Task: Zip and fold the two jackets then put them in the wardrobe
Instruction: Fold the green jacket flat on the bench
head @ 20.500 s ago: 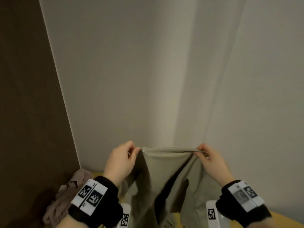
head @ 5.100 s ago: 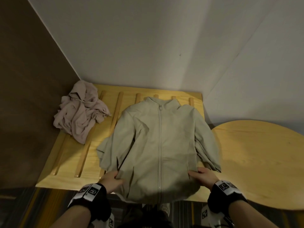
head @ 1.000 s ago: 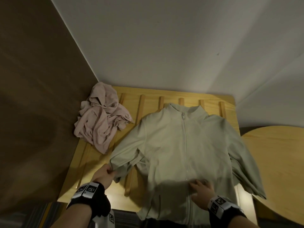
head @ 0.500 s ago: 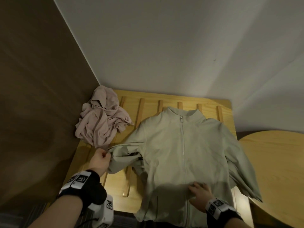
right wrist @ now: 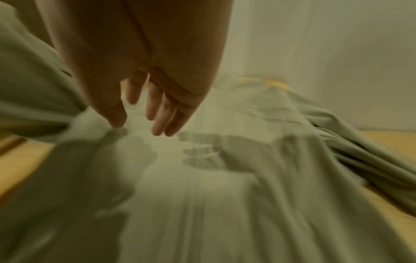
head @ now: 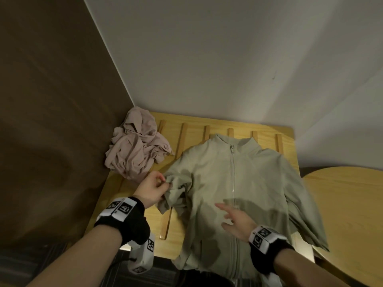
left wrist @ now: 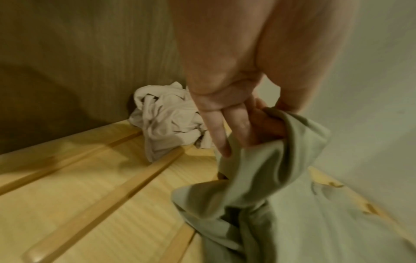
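- Right hand [head: 234, 221]: fingers spread, holding nothing, over the lower front of the green jacket [head: 248, 183], beside its closed zip.
- Left hand [head: 152, 188]: pinching the bunched left sleeve [head: 176, 193], lifted off the slatted surface [head: 136, 220].
- Jacket long axis runs away from the person, collar farthest; judged next move folds the sleeve rightward across the body.
- Pink jacket [head: 137, 146]: crumpled, far-left corner.
- No readable brand or label.

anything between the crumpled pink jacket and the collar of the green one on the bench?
Only bare bench: raised wooden slats of the slatted wooden bench separate the crumpled pink jacket from the zipped pale green jacket's collar, seen in the head view.
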Tool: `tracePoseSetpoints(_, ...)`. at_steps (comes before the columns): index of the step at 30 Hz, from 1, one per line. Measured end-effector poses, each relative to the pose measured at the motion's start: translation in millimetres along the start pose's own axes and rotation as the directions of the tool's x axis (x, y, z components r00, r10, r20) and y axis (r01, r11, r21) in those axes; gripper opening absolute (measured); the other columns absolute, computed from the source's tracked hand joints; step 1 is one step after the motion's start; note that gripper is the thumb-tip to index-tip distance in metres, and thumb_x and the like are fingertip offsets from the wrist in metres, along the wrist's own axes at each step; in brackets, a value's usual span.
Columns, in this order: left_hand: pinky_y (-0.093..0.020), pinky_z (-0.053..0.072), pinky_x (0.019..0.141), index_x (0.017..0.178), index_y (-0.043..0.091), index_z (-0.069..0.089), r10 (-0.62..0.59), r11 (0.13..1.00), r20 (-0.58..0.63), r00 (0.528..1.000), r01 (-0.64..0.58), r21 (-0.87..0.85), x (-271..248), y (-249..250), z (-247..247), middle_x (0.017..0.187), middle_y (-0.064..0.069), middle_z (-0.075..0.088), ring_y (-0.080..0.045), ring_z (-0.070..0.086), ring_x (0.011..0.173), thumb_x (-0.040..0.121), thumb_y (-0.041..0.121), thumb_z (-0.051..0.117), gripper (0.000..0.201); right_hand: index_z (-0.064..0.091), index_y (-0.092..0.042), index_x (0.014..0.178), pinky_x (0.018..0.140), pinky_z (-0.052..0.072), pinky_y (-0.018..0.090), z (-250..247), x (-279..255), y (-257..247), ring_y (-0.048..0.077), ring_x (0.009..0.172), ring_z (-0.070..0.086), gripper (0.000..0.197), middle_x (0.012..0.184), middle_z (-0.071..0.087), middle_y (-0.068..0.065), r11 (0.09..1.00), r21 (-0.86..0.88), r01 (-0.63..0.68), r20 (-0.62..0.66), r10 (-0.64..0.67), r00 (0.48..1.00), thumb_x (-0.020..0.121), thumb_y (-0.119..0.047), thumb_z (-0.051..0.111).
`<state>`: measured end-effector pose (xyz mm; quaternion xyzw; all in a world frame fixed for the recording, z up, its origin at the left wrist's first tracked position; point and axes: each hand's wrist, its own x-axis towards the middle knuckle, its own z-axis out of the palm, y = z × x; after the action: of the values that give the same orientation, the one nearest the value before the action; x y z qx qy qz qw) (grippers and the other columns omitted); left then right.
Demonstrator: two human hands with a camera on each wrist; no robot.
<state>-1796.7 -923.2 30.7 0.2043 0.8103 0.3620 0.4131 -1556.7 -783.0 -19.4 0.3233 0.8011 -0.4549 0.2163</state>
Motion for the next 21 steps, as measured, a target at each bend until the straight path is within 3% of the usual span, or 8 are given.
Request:
tracePoseSetpoints(4,-0.034,0.044,0.071,0.078,0.025,0.045,0.167,0.982,0.116,0.979,-0.175,0.065,-8.7,19.1,21.8,0.067,0.003,0.058,-0.019,0.056,0.069,0.085,0.014,0.065,0.023,0.018,-0.027,0.147,0.087,0.037,0.011,4.7,10.3,-56.3,0.008,0.107,0.053,0.080,0.135,0.046,-0.004,0.976,0.116,0.183,-0.085,-0.174,0.981,0.084,-0.024,0.068)
tracePoseSetpoints(7,-0.033,0.044,0.071,0.079,0.028,0.044,0.243,0.961,0.174,0.954,-0.261,0.091,-17.6,27.0,39.9,0.067,0.006,0.058,-0.022,0.058,0.069,0.084,0.014,0.064,0.025,0.033,-0.017,0.140,0.088,0.044,0.022,7.3,20.3,-82.5,0.017,0.104,0.059,0.062,0.125,0.058,0.004,0.979,0.051,0.199,-0.132,-0.191,0.973,0.087,-0.026,0.063)
tracePoseSetpoints(9,-0.031,0.047,0.073,0.086,0.025,0.044,0.255,0.964,0.228,0.939,-0.266,0.017,-23.1,26.7,47.7,0.073,0.009,0.062,-0.016,0.063,0.077,0.085,0.007,0.061,0.025,0.040,-0.012,0.134,0.091,0.045,0.029,4.9,24.4,-86.5,0.025,0.108,0.059,0.046,0.122,0.060,0.012,0.986,-0.021,0.168,-0.167,-0.169,0.971,0.091,-0.018,0.053)
tracePoseSetpoints(11,-0.018,0.047,0.079,0.094,0.022,0.041,0.272,0.962,0.237,0.933,-0.259,-0.085,-26.7,20.0,53.4,0.085,0.009,0.063,-0.004,0.062,0.085,0.084,-0.004,0.057,0.032,0.047,-0.009,0.128,0.087,0.042,0.026,-0.1,25.9,-82.5,0.026,0.104,0.060,0.035,0.116,0.062,0.013,0.987,0.020,0.157,-0.230,-0.148,0.962,0.094,-0.017,0.049)
tracePoseSetpoints(13,-0.009,0.042,0.082,0.102,0.022,0.038,0.253,0.967,0.123,0.960,-0.249,-0.052,-24.5,8.3,55.9,0.099,0.006,0.058,-0.008,0.059,0.100,0.081,-0.007,0.058,0.041,0.055,-0.006,0.113,0.077,0.041,0.024,-7.1,25.8,-80.3,0.023,0.090,0.062,0.023,0.098,0.065,0.011,0.972,0.119,0.205,-0.335,-0.155,0.929,0.096,-0.020,0.049)
tracePoseSetpoints(15,-0.008,0.038,0.079,0.115,0.019,0.036,0.169,0.983,0.047,0.984,-0.172,0.065,-20.9,-5.4,55.8,0.109,0.002,0.054,-0.014,0.055,0.105,0.078,0.000,0.064,0.050,0.056,-0.006,0.104,0.076,0.042,0.025,-13.6,27.7,-79.0,0.022,0.084,0.061,0.020,0.090,0.064,0.008,0.938,0.234,0.256,-0.399,-0.148,0.905,0.096,-0.022,0.048)
tracePoseSetpoints(18,-0.020,0.041,0.088,0.130,0.014,0.037,0.053,0.986,0.097,0.994,-0.067,0.152,-14.5,-19.7,56.0,0.120,0.002,0.051,-0.014,0.052,0.112,0.075,0.014,0.074,0.067,0.053,-0.013,0.125,0.097,0.041,0.023,-21.6,30.6,-77.1,0.012,0.109,0.058,0.033,0.118,0.063,0.001,0.879,0.384,0.282,-0.335,-0.152,0.930,0.097,-0.029,0.046)
tracePoseSetpoints(21,-0.026,0.045,0.091,0.125,0.011,0.050,0.047,0.978,0.150,0.988,-0.077,0.196,-6.2,-23.4,59.6,0.122,-0.006,0.057,-0.021,0.056,0.111,0.078,0.022,0.073,0.053,0.026,-0.036,0.143,0.107,0.022,0.010,-27.1,30.5,-79.2,-0.006,0.131,0.031,0.050,0.144,0.033,-0.018,0.858,0.399,0.322,-0.214,-0.255,0.943,0.098,-0.027,0.044)
